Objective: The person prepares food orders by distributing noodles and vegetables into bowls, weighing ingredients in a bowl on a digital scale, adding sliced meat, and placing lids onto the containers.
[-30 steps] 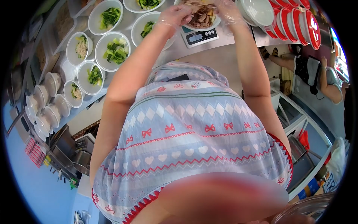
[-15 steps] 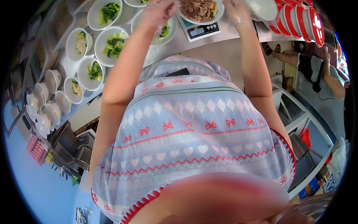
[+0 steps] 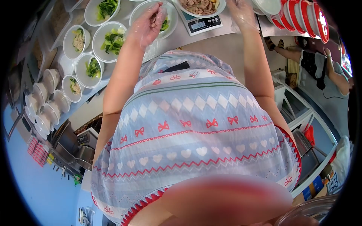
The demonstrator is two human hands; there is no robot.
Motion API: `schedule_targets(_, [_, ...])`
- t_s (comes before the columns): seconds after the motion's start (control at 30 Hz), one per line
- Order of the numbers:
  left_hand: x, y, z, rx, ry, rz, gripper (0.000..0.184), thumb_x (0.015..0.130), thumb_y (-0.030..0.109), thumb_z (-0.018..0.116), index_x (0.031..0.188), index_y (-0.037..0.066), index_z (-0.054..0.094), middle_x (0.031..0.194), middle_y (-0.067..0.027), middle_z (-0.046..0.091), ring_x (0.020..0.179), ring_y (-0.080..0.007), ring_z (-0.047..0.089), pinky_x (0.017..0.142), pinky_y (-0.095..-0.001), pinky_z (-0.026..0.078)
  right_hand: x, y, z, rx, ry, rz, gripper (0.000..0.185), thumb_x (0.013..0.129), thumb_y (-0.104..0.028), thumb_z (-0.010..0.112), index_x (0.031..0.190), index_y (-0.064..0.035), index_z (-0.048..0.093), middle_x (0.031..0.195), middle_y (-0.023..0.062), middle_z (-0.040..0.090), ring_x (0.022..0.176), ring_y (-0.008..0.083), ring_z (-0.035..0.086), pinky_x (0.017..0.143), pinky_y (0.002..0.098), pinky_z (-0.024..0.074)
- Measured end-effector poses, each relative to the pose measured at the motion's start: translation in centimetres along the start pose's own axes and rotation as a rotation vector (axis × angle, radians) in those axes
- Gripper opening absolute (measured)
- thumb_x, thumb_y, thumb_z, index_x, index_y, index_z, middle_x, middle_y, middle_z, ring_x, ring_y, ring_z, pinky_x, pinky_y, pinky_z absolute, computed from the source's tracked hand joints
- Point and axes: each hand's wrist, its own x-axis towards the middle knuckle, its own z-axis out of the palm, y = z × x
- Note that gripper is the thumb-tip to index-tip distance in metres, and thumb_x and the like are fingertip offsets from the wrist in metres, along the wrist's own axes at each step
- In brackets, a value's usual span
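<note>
My left hand (image 3: 151, 25), in a clear plastic glove, is closed over a white bowl of greens (image 3: 170, 22). Something brownish shows between its fingers, too small to make out. My right hand (image 3: 242, 16), also gloved, is beside the right rim of a white bowl of sliced meat (image 3: 200, 6); its fingertips are partly cut off by the top edge, so their grip is unclear. That bowl sits on a digital scale (image 3: 203, 25) with a lit display. More bowls of greens (image 3: 112, 41) stand to the left.
Red-rimmed containers (image 3: 301, 17) and stacked clear lids (image 3: 268, 6) are at the right end of the counter (image 3: 188, 42). Stacks of white cups (image 3: 47, 101) stand at the far left. Another person (image 3: 332, 71) is at the right, beyond a metal frame (image 3: 309, 113).
My left hand has moved left, away from the meat bowl to over the greens bowl. My right hand has stayed by the meat bowl's right side. The counter items sit slightly higher in view.
</note>
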Motion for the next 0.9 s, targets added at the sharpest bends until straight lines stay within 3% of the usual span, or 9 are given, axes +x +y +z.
schedule_targets(0.13, [-0.8,0.1,1.1,-0.041,0.023,-0.006,0.017,0.093,0.011,0.057,0.105,-0.001,0.06,0.086,-0.0072,0.062,0.075,-0.0128,0.062,0.059,-0.0147,0.057,0.3,-1.4,0.1,-0.074,0.047,0.013,0.021,0.09,-0.018,0.056,0.097,-0.0006,0.065,0.087,0.014,0.065,0.083,0.0234,0.062,0.076,0.0324,0.048])
schedule_targets(0.23, [-1.5,-0.2,2.0,-0.083,0.007,-0.033,0.018,0.094,0.011,0.055,0.106,-0.002,0.057,0.085,-0.0082,0.061,0.074,-0.0145,0.062,0.059,-0.0169,0.057,2.4,-0.8,0.8,-0.182,0.119,-0.274,0.019,0.088,-0.016,0.057,0.096,-0.0011,0.066,0.093,0.0148,0.067,0.089,0.0282,0.063,0.079,0.0345,0.0495])
schedule_targets(0.3, [-1.3,-0.3,1.9,-0.096,-0.016,-0.058,0.019,0.095,0.013,0.053,0.107,-0.002,0.054,0.085,-0.0094,0.061,0.073,-0.015,0.063,0.06,-0.0187,0.057,4.2,-1.5,1.3,-0.382,0.007,-0.617,0.017,0.084,-0.011,0.059,0.096,-0.003,0.068,0.097,0.0136,0.067,0.091,0.0298,0.063,0.081,0.0368,0.0503])
schedule_targets(0.4, [-2.3,-0.3,2.3,-0.088,-0.01,-0.056,0.019,0.095,0.012,0.054,0.108,-0.002,0.055,0.085,-0.0093,0.061,0.074,-0.0146,0.063,0.061,-0.0177,0.057,7.1,-1.9,3.4,-0.471,-0.183,-0.86,0.018,0.08,-0.011,0.06,0.094,-0.0041,0.068,0.095,0.0133,0.067,0.091,0.0304,0.063,0.081,0.0387,0.0503])
schedule_targets(0.47, [-2.7,-0.4,2.9,-0.077,0.02,-0.048,0.019,0.094,0.011,0.055,0.109,-0.001,0.056,0.086,-0.0084,0.061,0.076,-0.014,0.063,0.061,-0.0173,0.057,7.3,-3.9,3.2,-0.478,-0.247,-0.781,0.018,0.078,-0.014,0.06,0.09,-0.0038,0.068,0.091,0.0138,0.066,0.092,0.0307,0.063,0.081,0.0391,0.0505])
schedule_targets(0.53, [-3.3,-0.4,2.8,-0.067,0.047,-0.044,0.019,0.093,0.01,0.056,0.11,0.0,0.058,0.088,-0.0075,0.061,0.078,-0.0134,0.063,0.062,-0.0169,0.058,7.9,-4.1,3.6,-0.734,-0.349,-0.597,0.019,0.079,-0.018,0.059,0.088,-0.0036,0.068,0.09,0.0152,0.066,0.092,0.031,0.063,0.081,0.0399,0.0502])
schedule_targets(0.63, [-4.2,-0.1,2.1,-0.093,0.017,-0.065,0.019,0.093,0.011,0.056,0.109,0.0,0.058,0.088,-0.0077,0.061,0.079,-0.0136,0.063,0.063,-0.0176,0.058,8.3,-4.1,3.3,-0.939,-0.467,-0.534,0.02,0.079,-0.021,0.06,0.087,-0.0041,0.068,0.092,0.0172,0.065,0.092,0.0318,0.063,0.082,0.0416,0.05])
schedule_targets(0.77, [-4.7,-0.1,1.9,-0.131,0.027,-0.091,0.019,0.093,0.01,0.056,0.109,0.0,0.058,0.087,-0.0078,0.061,0.078,-0.0136,0.063,0.062,-0.0179,0.058,7.9,-4.1,2.3,-0.811,-0.387,-0.608,0.022,0.079,-0.022,0.06,0.088,-0.0036,0.068,0.09,0.0184,0.065,0.091,0.0324,0.063,0.081,0.0426,0.0504])
schedule_targets(0.9, [-4.3,-0.3,2.1,-0.107,0.001,-0.098,0.02,0.093,0.01,0.056,0.109,-0.001,0.058,0.087,-0.0078,0.061,0.077,-0.014,0.063,0.061,-0.0175,0.057,7.9,-4.5,1.4,-0.852,-0.441,-0.467,0.021,0.08,-0.018,0.056,0.09,-0.0038,0.068,0.091,0.0197,0.065,0.091,0.0338,0.063,0.081,0.0423,0.0504])
